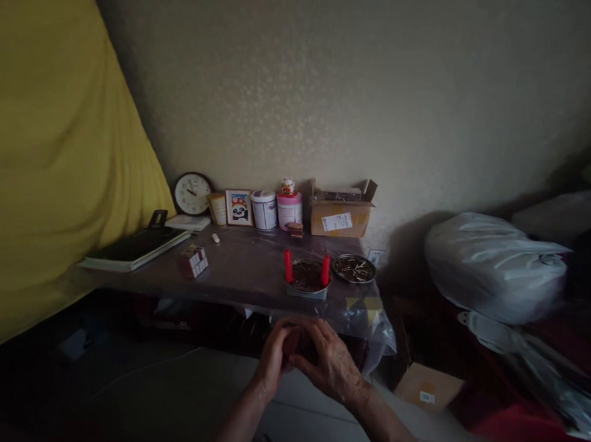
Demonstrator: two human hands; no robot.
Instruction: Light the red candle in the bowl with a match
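Observation:
My left hand and my right hand meet in front of the table's near edge. Between them they hold a small dark reddish-brown object, mostly covered by the fingers; its kind is too dim to make out. Fingers of both hands are curled round it. Just beyond, on the table, stands a round container filled with dark, grainy material. A red candle is upright at its left side and another red candle at its right. A round dish of burnt matchsticks lies beside it.
Along the wall on the plastic-covered table are a clock, a framed panda picture, tins and an opened cardboard box. A puzzle cube and a dark book lie left. White bags bulge at right.

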